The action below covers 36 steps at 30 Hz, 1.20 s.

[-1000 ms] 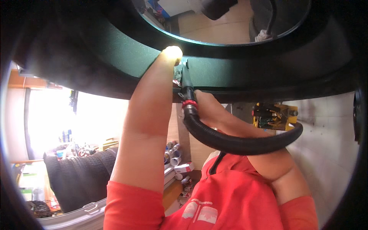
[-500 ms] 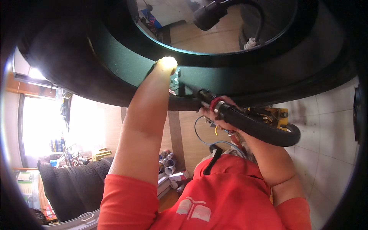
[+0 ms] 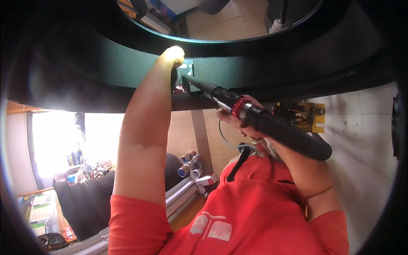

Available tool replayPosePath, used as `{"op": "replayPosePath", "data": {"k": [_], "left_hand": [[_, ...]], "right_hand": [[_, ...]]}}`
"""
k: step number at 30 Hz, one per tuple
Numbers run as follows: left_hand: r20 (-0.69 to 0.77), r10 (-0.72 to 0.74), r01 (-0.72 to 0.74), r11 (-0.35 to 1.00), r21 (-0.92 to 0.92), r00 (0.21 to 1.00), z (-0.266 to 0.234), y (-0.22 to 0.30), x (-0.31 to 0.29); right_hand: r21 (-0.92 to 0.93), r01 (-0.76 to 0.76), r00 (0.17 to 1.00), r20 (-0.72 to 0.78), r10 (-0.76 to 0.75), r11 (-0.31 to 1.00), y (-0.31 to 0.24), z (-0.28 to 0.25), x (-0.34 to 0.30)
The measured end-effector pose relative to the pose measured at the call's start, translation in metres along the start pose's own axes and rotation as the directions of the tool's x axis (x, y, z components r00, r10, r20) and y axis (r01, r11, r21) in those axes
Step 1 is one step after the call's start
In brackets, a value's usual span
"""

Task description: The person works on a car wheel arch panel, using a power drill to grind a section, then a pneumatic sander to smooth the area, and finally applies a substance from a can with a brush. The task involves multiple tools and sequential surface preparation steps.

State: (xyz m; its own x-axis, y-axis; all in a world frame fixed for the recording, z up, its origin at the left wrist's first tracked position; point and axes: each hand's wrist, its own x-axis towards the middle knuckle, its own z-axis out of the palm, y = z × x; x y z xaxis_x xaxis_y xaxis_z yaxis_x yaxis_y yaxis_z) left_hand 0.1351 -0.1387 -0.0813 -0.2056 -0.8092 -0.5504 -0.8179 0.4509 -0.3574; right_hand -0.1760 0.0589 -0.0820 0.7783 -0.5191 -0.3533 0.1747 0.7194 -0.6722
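Tyre (image 3: pixel 123 63) arches across the top of the head view, its dark inner wall lit greenish near the middle; left hand (image 3: pixel 173 56) is at that wall, washed out by glare, so I cannot tell whether its fingers are spread or pinching; just to its right lies a small patch (image 3: pixel 185 70) of pale marks; right hand (image 3: pixel 238 119) is wrapped around the body of a black nozzle (image 3: pixel 206 88), whose tapered tip points at the patch, contact unclear; a ribbed hose (image 3: pixel 289 135) curves back over the right forearm; the tyre is probably heavy, stiff yet springy, best held by its edge; the nozzle looks light and rigid, best gripped near its red collar (image 3: pixel 239 106), since the bending hose may tug.
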Motion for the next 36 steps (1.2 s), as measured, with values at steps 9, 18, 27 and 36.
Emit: {"op": "replayPosePath", "data": {"k": [9,18,27,36], "left_hand": [[-0.026,-0.098,0.085,0.947,-0.311,0.995,-0.008,-0.013,-0.015],[0.135,-0.319,0.330,0.703,-0.630,0.938,-0.010,-0.018,-0.024],[0.126,-0.315,0.334,0.795,-0.506,0.941,-0.003,-0.029,-0.018],[0.216,-0.265,0.230,0.957,0.175,0.940,-0.023,-0.005,-0.002]], "right_hand": [[-0.282,-0.032,0.998,-0.063,0.015,0.959,0.000,-0.002,0.014],[-0.156,0.141,0.989,-0.013,-0.145,0.978,-0.002,-0.029,0.033],[-0.356,0.049,0.997,0.075,-0.023,0.933,-0.008,-0.052,0.041],[-0.451,0.216,0.968,-0.013,-0.249,0.866,-0.009,-0.051,0.046]]}}
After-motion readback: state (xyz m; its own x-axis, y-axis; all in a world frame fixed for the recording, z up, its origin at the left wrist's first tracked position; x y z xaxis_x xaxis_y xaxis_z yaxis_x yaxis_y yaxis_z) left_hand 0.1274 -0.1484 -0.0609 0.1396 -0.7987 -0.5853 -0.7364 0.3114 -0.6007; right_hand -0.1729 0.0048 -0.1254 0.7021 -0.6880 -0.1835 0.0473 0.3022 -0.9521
